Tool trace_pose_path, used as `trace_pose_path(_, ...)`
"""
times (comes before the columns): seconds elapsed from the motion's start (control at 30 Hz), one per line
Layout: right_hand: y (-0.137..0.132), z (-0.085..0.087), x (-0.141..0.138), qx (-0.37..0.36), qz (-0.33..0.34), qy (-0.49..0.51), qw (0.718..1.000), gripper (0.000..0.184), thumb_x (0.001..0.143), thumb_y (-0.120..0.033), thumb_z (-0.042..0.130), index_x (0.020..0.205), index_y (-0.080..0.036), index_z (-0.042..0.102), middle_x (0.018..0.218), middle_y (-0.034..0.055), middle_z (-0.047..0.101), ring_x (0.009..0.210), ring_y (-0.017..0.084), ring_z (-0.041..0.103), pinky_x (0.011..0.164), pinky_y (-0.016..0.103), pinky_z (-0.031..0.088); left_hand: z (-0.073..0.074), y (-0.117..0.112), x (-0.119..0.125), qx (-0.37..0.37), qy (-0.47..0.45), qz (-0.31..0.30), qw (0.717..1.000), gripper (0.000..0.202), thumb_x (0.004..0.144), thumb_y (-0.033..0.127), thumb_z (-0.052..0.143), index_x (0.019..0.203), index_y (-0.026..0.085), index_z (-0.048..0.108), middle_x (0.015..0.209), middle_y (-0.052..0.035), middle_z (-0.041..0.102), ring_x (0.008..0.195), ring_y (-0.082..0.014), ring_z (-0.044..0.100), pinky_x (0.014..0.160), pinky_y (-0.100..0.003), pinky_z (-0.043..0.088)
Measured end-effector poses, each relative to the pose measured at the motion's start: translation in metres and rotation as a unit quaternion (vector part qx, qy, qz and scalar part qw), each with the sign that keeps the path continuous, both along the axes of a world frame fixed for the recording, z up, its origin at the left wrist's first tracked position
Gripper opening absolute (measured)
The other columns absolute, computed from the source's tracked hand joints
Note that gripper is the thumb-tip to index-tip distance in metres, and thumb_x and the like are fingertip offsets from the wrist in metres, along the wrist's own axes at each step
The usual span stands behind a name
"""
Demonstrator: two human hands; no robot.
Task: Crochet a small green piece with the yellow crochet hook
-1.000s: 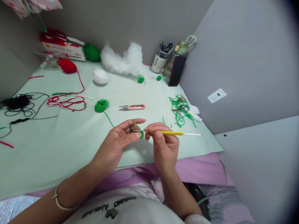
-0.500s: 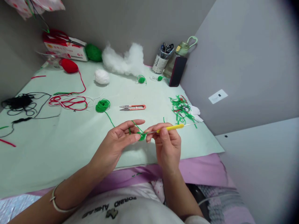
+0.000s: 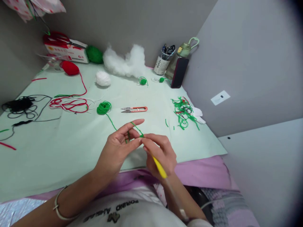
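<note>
My left hand (image 3: 118, 146) pinches a small green crochet piece (image 3: 141, 136), mostly hidden behind the fingertips. Green yarn (image 3: 136, 127) runs taut over its raised index finger and trails back to a small green yarn coil (image 3: 104, 107). In my right hand (image 3: 161, 154) is a crochet hook with a yellow handle (image 3: 160, 167), its rear end angled down toward me. The right fingertips meet the left ones at the piece, so the hook's tip is hidden. Beyond the hands lie orange thread snips (image 3: 134, 109).
Yarn scraps (image 3: 183, 112) lie at right, near a phone (image 3: 180, 73), a bottle (image 3: 184, 50) and a pen cup (image 3: 163, 61). White stuffing (image 3: 125, 61), a white yarn ball (image 3: 103, 78), a red yarn ball (image 3: 70, 68) and black yarn (image 3: 19, 104) lie farther back and left.
The right hand has turned, swinging the hook's yellow handle from pointing right to pointing down toward me. It has moved closer to the left fingertips, and the green piece is now more covered.
</note>
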State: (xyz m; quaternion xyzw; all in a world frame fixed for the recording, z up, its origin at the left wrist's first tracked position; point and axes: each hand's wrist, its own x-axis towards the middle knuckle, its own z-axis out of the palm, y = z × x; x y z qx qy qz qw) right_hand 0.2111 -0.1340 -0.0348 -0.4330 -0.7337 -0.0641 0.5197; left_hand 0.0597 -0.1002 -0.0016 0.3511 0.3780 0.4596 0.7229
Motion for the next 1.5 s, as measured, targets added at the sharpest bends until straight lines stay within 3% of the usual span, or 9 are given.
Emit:
trace_pose_path(0.17, 0.004, 0.003, -0.003, -0.024, 0.003, 0.124, 0.992, 0.027, 0.104, -0.016, 0.058, 0.12, -0.029, 0.076, 0.101, 0.0064, 0.078, 0.09, 0.02, 0.075, 0.075, 0.036, 0.064, 0.0, 0.006, -0.003, -0.116, -0.094, -0.061, 0.987, 0.042, 0.079, 0.028, 0.09, 0.121, 0.02, 0.084, 0.085, -0.0002, 0.066, 0.074, -0.0102, 0.054, 0.076, -0.022, 0.049)
trace_pose_path(0.27, 0.006, 0.013, -0.003, -0.114, 0.061, 0.314, 0.941, 0.022, 0.107, -0.024, 0.055, 0.104, -0.025, 0.076, 0.086, 0.0039, 0.074, 0.069, 0.016, 0.069, 0.064, 0.034, 0.061, 0.0, 0.008, -0.007, -0.086, -0.072, -0.052, 0.992, 0.039, 0.08, 0.026, 0.089, 0.119, 0.022, 0.085, 0.084, 0.0009, 0.065, 0.072, -0.0089, 0.053, 0.075, -0.02, 0.048)
trace_pose_path(0.37, 0.009, 0.019, -0.005, -0.165, 0.109, 0.376, 0.905, 0.021, 0.106, -0.031, 0.06, 0.098, -0.023, 0.077, 0.089, 0.0049, 0.076, 0.069, 0.016, 0.068, 0.062, 0.032, 0.06, 0.001, 0.007, -0.008, -0.042, -0.045, -0.053, 0.997, 0.038, 0.081, 0.026, 0.09, 0.119, 0.028, 0.085, 0.089, 0.0001, 0.07, 0.084, -0.0122, 0.061, 0.084, -0.023, 0.05)
trace_pose_path(0.6, 0.007, 0.008, -0.007, -0.097, 0.048, 0.21, 0.972, 0.027, 0.102, -0.015, 0.063, 0.116, -0.031, 0.079, 0.103, 0.0046, 0.077, 0.089, 0.018, 0.073, 0.075, 0.034, 0.063, 0.001, 0.004, 0.001, -0.027, -0.037, -0.015, 0.999, 0.043, 0.075, 0.028, 0.095, 0.117, 0.03, 0.085, 0.086, 0.001, 0.071, 0.086, -0.0138, 0.062, 0.088, -0.026, 0.051)
trace_pose_path(0.73, 0.005, 0.005, -0.004, -0.043, 0.028, 0.136, 0.989, 0.036, 0.1, -0.011, 0.064, 0.123, -0.034, 0.078, 0.108, 0.0058, 0.077, 0.094, 0.02, 0.074, 0.078, 0.035, 0.063, -0.003, 0.008, 0.001, -0.095, -0.093, -0.065, 0.989, 0.043, 0.076, 0.031, 0.093, 0.118, 0.024, 0.086, 0.09, -0.0018, 0.072, 0.083, -0.013, 0.061, 0.084, -0.025, 0.051)
trace_pose_path(0.97, 0.011, 0.014, -0.004, -0.188, 0.133, 0.438, 0.869, 0.017, 0.103, -0.027, 0.065, 0.098, -0.027, 0.082, 0.09, 0.0024, 0.076, 0.069, 0.013, 0.066, 0.063, 0.029, 0.056, -0.006, 0.01, -0.004, -0.044, -0.053, -0.056, 0.996, 0.032, 0.079, 0.026, 0.09, 0.111, 0.027, 0.087, 0.092, -0.0011, 0.073, 0.088, -0.0141, 0.062, 0.086, -0.025, 0.05)
trace_pose_path(1.13, 0.012, 0.012, -0.006, -0.204, 0.127, 0.435, 0.868, 0.015, 0.102, -0.027, 0.069, 0.1, -0.027, 0.084, 0.095, 0.0029, 0.08, 0.075, 0.013, 0.069, 0.069, 0.028, 0.057, -0.004, 0.005, -0.001, -0.016, -0.029, -0.034, 0.999, 0.037, 0.078, 0.027, 0.093, 0.114, 0.031, 0.086, 0.096, -0.0005, 0.072, 0.096, -0.0164, 0.063, 0.095, -0.03, 0.049)
trace_pose_path(1.37, 0.016, 0.015, -0.001, -0.239, 0.207, 0.531, 0.786, 0.018, 0.104, -0.036, 0.066, 0.095, -0.026, 0.079, 0.089, 0.0015, 0.082, 0.065, 0.011, 0.07, 0.063, 0.025, 0.059, -0.003, 0.006, -0.004, -0.011, -0.011, -0.044, 0.999, 0.031, 0.081, 0.031, 0.09, 0.112, 0.031, 0.087, 0.095, -0.0014, 0.069, 0.1, -0.0197, 0.064, 0.098, -0.034, 0.046)
trace_pose_path(1.5, 0.012, 0.016, 0.001, -0.233, 0.192, 0.493, 0.816, 0.02, 0.107, -0.034, 0.06, 0.099, -0.026, 0.076, 0.092, 0.0016, 0.082, 0.067, 0.013, 0.072, 0.065, 0.027, 0.061, 0.0, 0.006, -0.005, -0.009, 0.003, -0.033, 0.999, 0.029, 0.079, 0.03, 0.09, 0.108, 0.032, 0.088, 0.091, -0.0006, 0.067, 0.096, -0.0184, 0.061, 0.093, -0.032, 0.046)
